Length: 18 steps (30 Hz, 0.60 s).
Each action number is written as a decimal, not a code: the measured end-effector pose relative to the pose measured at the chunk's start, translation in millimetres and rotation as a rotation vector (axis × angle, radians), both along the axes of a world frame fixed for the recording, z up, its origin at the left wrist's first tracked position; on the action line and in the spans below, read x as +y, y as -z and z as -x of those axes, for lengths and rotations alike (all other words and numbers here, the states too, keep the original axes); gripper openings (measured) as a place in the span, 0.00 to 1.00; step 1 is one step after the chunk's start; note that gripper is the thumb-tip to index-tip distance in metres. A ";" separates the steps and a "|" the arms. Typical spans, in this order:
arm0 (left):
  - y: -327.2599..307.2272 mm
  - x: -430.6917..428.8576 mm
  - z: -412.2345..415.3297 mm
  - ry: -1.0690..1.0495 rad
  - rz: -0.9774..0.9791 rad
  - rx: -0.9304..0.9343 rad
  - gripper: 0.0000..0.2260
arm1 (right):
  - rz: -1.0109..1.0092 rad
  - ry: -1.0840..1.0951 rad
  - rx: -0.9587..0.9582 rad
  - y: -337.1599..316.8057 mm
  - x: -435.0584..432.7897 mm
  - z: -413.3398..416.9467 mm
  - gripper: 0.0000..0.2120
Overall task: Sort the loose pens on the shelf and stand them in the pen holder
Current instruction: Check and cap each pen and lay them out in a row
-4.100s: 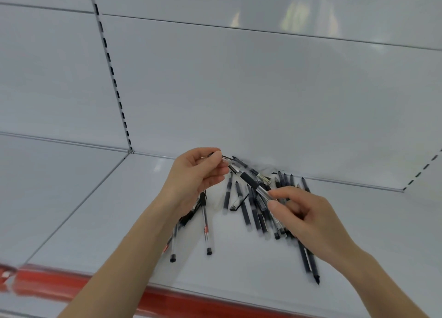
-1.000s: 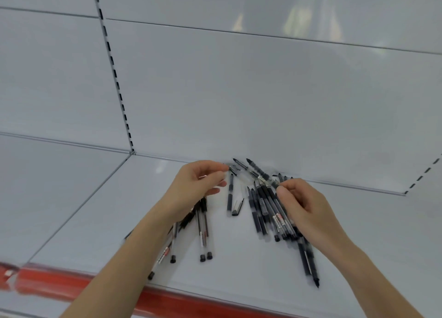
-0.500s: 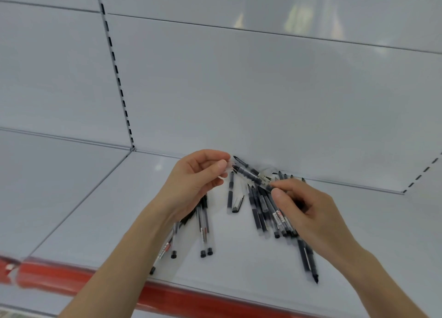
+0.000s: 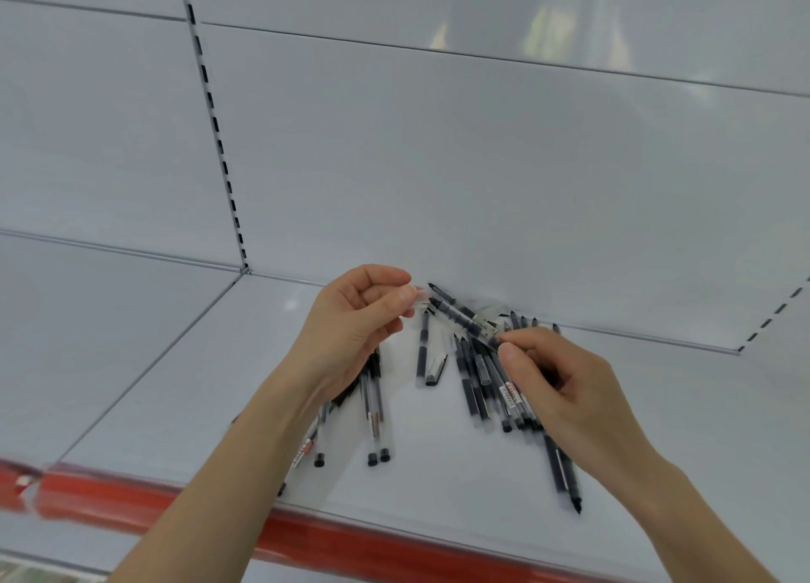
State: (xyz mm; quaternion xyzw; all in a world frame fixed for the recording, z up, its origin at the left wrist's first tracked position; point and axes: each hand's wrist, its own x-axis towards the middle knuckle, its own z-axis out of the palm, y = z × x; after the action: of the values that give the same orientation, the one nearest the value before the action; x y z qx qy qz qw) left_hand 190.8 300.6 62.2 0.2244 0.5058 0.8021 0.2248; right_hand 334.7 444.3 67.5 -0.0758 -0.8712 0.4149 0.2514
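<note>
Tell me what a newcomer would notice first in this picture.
Two hands meet mid-frame above a white shelf: the right hand pinches a black pen by its barrel, its tip aimed at the left hand, whose fingers pinch what looks like a clear cap. Under them lie scattered pens, and a red strip edges the shelf front. No pen holder is in view.

bright even light, glare patches on back panel (image 4: 543, 25), slight motion blur, wide-angle bowing.
</note>
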 end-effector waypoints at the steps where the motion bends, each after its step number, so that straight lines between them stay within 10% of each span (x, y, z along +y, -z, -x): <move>1: -0.1 0.2 -0.3 -0.013 0.003 0.008 0.10 | -0.009 -0.001 -0.005 0.5 0.3 0.0 0.06; 18: 4.4 18.5 -9.4 -0.186 0.040 0.007 0.02 | 0.074 -0.007 -0.069 10.8 -13.3 17.0 0.11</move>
State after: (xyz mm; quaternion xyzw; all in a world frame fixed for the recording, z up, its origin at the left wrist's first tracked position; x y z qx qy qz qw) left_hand 200.2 319.1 57.8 0.1746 0.5410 0.8086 0.1520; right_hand 317.7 431.0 56.7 -0.0960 -0.8636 0.4450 0.2168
